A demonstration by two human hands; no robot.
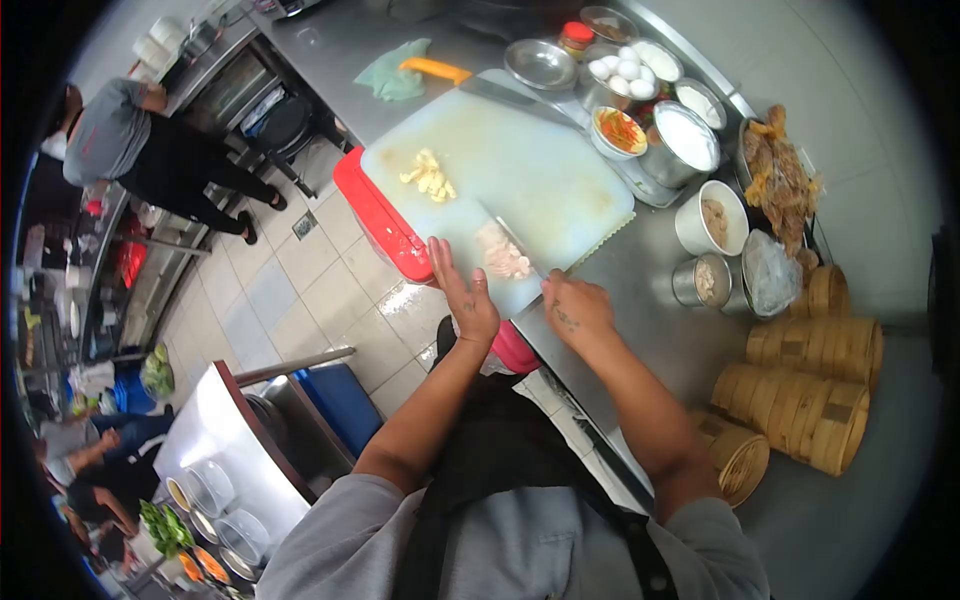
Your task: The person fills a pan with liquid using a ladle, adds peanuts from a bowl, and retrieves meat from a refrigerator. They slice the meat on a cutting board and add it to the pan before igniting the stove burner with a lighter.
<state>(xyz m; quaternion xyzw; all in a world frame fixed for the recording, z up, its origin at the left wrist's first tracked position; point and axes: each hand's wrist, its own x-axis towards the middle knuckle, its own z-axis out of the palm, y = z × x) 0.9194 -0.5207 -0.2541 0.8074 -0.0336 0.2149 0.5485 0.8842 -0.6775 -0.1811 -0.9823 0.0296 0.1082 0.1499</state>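
A commercial kitchen with a tiled floor (300, 290) is seen from above, and a stainless steel bench (640, 300) runs along its right side. A large white cutting board (540, 170) is laid on the bench, its near corner jutting past the bench's front edge. Beneath that overhang a red bin (385, 225) is seen.

The left hand (462, 295) is held open and flat, fingers straight, at the near corner of the board; nothing is grasped in it. The right hand (577, 308) is curled loosely at the board's near edge, just beside a pile of pale chopped meat (503, 256). Whether anything is gripped in it cannot be told. A cleaver blade (498, 232) appears to lie by the pile, though this is blurred.

A smaller heap of yellowish pieces (430, 177) is left near the board's far left side. Beyond the board a green cloth (395, 72) and an orange handle (435, 68) are seen. Metal bowls and pots (680, 140), one filled with white eggs (622, 72), are grouped at the far right corner. Bamboo steamer baskets (805, 385) are stacked along the bench's right edge. Another person (150, 155) is bent over at a counter across the aisle.
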